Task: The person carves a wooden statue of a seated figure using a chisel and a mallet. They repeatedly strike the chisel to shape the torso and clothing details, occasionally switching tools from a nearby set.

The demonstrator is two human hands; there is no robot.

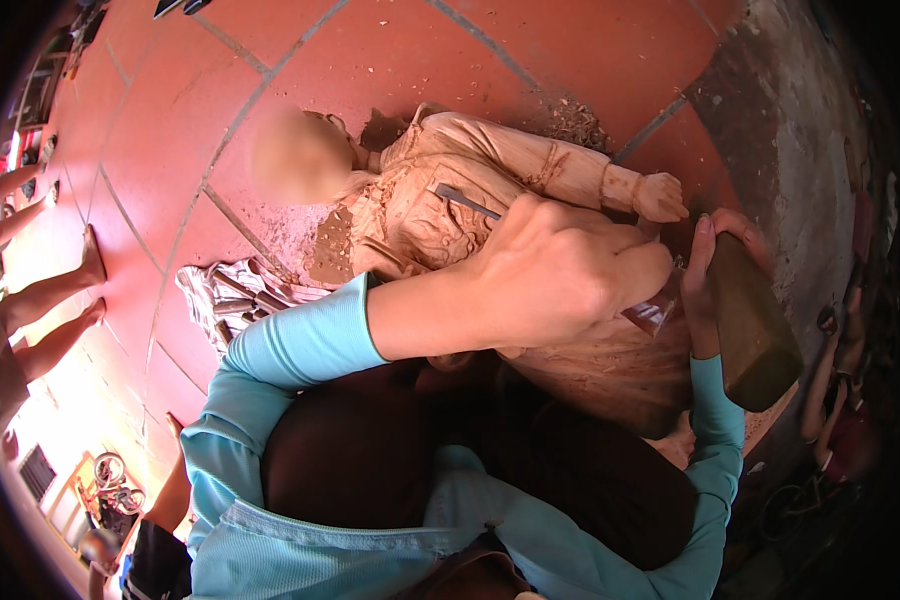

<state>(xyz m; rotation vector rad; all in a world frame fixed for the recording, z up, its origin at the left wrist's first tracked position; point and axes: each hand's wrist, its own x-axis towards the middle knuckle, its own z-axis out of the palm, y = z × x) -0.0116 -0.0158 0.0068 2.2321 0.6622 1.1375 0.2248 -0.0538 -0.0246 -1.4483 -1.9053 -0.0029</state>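
A carved wooden figure point(520, 155) lies across the floor in front of me, its head to the left and one sleeved arm with a fist along the far side. My left hand point(570, 260) is closed round a chisel point(467, 203), whose flat metal blade points left at the carved chest. A reddish, shiny end, apparently the handle, shows below that fist. To the right, my right hand point(715, 255) grips a greenish-brown wooden mallet block point(755, 325), its fingers bent over the upper part. The mallet is apart from the chisel. My left hand hides part of the figure's middle.
Several hand tools point(260, 300) lie on a striped cloth point(198, 290) left of the figure. Wood shavings point(575, 122) are scattered on the red tiled floor point(360, 60). Other people's bare legs point(50, 275) show at far left, and another person point(850, 435) sits at far right.
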